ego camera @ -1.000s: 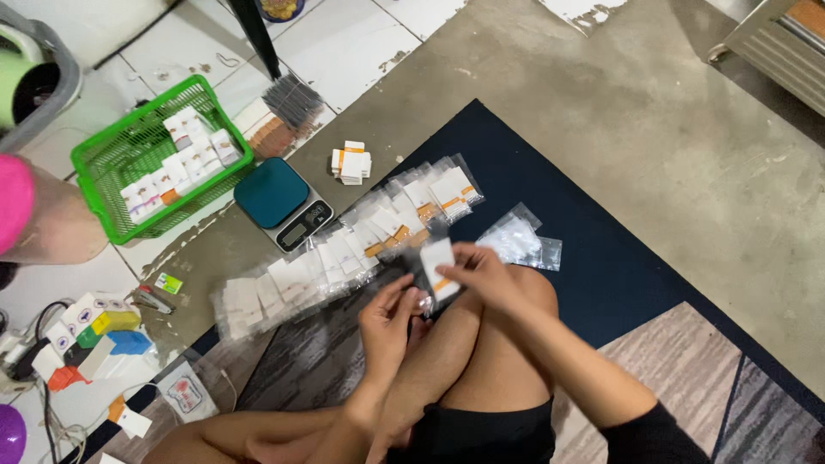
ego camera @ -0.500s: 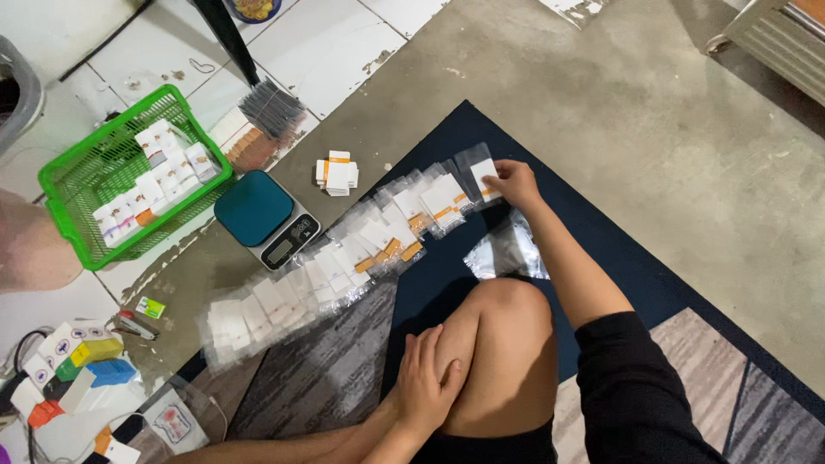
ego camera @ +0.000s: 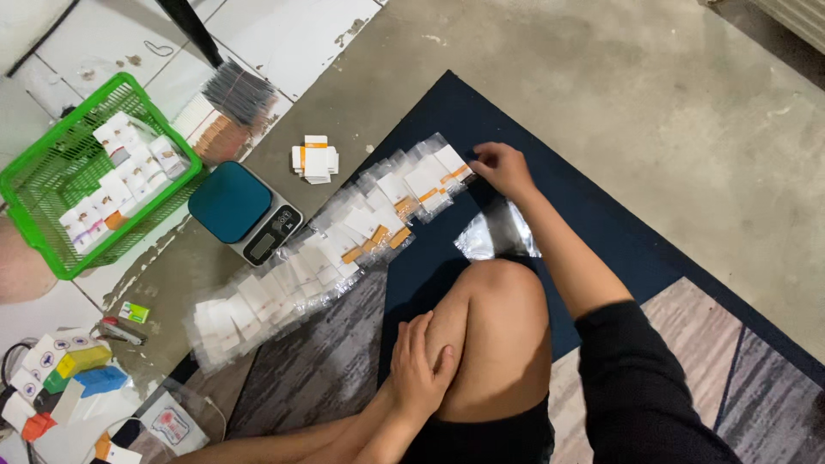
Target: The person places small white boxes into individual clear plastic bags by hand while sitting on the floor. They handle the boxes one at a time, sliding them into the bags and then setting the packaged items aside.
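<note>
Our right hand pinches the newest bagged card at the row's 1 o'clock end; left hand rests flat, holding nothing, on our knee. Many packets laid; empty bags remain at 4 o'clock.

The right hand is stretched far out in front of the body. The arm is almost straight, bare from the wrist to the elbow, with a black sleeve higher up. The fingers are bent down and close together, and the fingertips press low. The back of the hand faces up. The left hand rests flat on the inside of the bent knee. Its fingers are spread a little and lie loose. The left arm is bare and comes up from below.
</note>
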